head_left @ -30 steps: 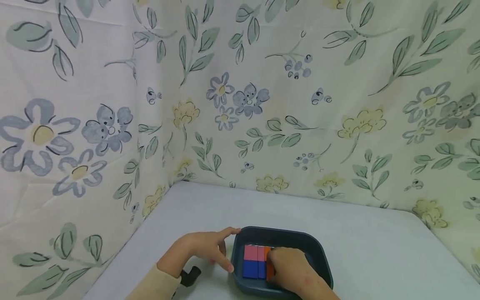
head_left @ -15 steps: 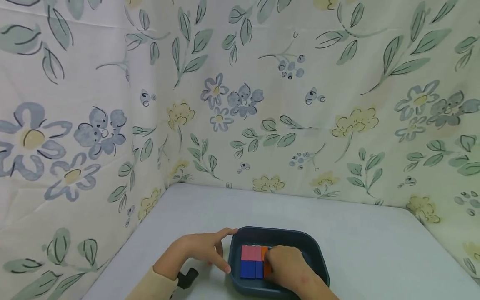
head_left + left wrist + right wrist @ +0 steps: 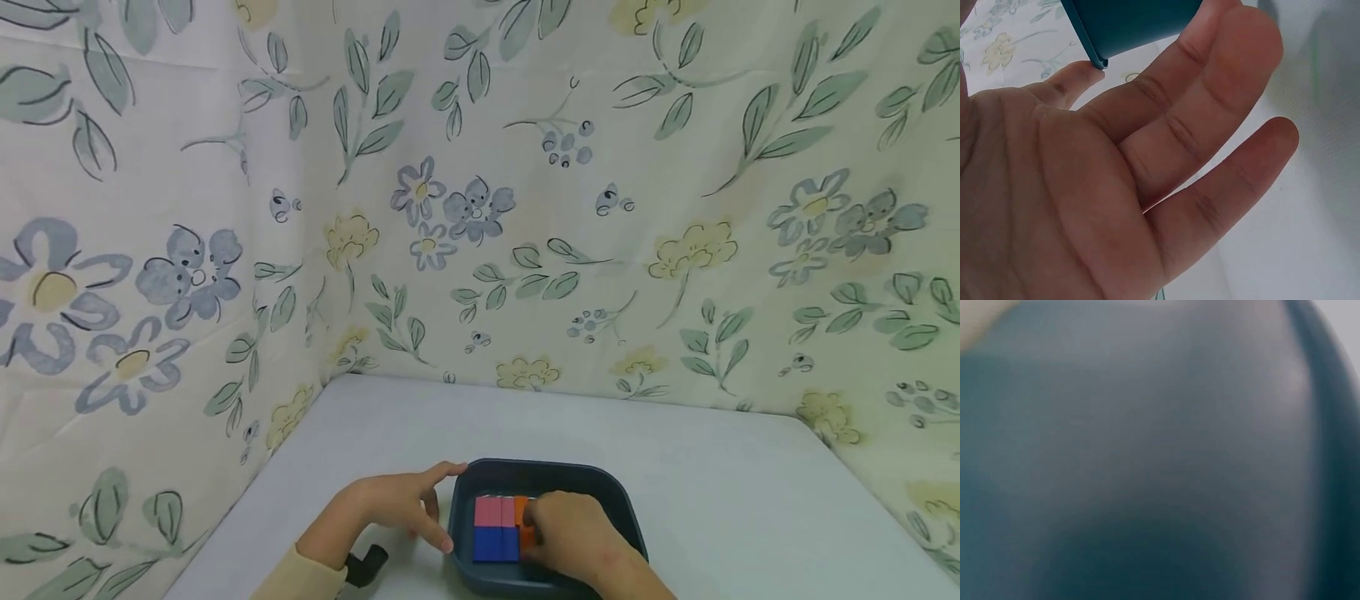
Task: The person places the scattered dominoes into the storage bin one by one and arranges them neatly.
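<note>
A dark teal tray (image 3: pixel 555 477) with rounded corners stands near the front of the table. Inside it, pink blocks (image 3: pixel 487 511) lie in a row above blue blocks (image 3: pixel 487 543), edge to edge. Orange blocks (image 3: pixel 527 538) come right after them, partly covered by my right hand (image 3: pixel 577 533), whose curled fingers hold one there. My left hand (image 3: pixel 396 500) is at the tray's left side, index fingertip at the upper corner and thumb at the lower wall. In the left wrist view its fingers (image 3: pixel 1179 134) are extended. The right wrist view shows only blurred tray wall (image 3: pixel 1329 456).
A white table (image 3: pixel 420 417) spreads around the tray. Floral cloth (image 3: pixel 480 275) hangs behind it and along the left. A black device (image 3: pixel 367 565) sits at my left wrist, below a cream sleeve (image 3: pixel 300 577).
The head view has shifted slightly, so the tray and both hands appear further left. My right fingers have moved a little over the orange blocks. The left hand keeps its place at the tray.
</note>
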### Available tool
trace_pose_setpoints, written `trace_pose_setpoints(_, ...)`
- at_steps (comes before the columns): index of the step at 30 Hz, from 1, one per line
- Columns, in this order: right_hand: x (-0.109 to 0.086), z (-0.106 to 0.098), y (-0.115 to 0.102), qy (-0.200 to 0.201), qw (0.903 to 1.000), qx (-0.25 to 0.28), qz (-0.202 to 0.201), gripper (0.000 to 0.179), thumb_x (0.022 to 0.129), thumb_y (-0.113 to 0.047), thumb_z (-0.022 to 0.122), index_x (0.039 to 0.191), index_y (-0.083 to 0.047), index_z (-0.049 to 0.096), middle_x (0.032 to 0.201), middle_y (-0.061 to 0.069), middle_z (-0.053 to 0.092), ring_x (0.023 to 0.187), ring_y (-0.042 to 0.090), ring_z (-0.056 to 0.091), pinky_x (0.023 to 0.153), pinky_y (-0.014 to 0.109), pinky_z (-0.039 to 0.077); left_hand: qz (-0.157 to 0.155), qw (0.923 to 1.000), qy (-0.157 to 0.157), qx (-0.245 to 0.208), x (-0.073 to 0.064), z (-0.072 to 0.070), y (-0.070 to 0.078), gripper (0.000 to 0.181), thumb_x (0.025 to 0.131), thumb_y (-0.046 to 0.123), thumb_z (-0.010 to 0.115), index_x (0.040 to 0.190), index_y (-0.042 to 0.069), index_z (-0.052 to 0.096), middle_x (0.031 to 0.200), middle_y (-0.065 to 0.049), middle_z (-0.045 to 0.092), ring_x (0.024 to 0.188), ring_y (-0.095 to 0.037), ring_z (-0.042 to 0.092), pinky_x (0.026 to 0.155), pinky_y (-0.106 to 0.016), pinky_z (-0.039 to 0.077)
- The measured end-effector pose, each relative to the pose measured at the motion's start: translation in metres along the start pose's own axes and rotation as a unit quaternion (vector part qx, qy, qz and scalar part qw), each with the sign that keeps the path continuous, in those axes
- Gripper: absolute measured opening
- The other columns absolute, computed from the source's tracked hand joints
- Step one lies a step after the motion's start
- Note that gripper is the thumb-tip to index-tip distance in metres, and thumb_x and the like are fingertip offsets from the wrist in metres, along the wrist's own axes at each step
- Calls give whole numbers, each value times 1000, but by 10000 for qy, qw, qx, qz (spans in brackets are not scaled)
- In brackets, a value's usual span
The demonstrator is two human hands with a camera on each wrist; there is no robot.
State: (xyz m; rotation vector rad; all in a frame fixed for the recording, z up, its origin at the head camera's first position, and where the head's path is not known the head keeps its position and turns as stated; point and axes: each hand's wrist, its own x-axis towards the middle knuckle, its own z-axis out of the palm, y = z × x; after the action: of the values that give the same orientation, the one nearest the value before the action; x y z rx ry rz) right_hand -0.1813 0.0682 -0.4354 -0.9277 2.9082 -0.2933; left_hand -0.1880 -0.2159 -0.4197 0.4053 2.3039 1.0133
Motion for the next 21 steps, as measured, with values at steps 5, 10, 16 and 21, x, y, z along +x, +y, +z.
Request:
trace_pose_setpoints(5, -9, -25, 16, -31, 9968, 763, -226, 31, 83, -41, 80, 101, -17, 75, 71, -15, 53, 64, 5, 49, 61, 30, 45, 110, 9994, 216, 237, -8, -11, -5, 92, 83, 35, 84, 157, 27, 29, 97, -3, 62, 75, -25, 64, 72, -43, 48)
trace_pose_setpoints(10, 9, -75, 49, 375, 9965, 610, -420, 22, 93, -33, 72, 105, -14, 73, 75, -11, 55, 68, 8, 52, 63, 32, 44, 419, 9810, 1519, 1128, 5, -51, 8, 79, 95, 54, 63, 158, 18, 32, 128, -11, 60, 114, -29, 60, 93, -51, 46)
trace_pose_setpoints(16, 83, -112, 102, 1673, 9835, -605, 337, 55, 105, -38, 51, 143, 0, 49, 139, 23, 53, 128, 42, 49, 102, 56, 39, 253, 8860, 3751, 2714, 61, -121, 25, 74, 107, 49, 38, 159, 2, 17, 162, -24, 16, 149, -42, 10, 116, -56, 14)
trace_pose_setpoints(21, 112, -108, 128, 1730, 9745, -874, 1128, 72, 106, -47, 41, 156, 3, 24, 159, 28, 23, 145, 48, 19, 111, 64, 17, -776, 8608, 3921, 3150, 76, -142, 7, 75, 107, 53, 26, 161, 5, 8, 164, -25, 4, 149, -45, 1, 115, -60, 7)
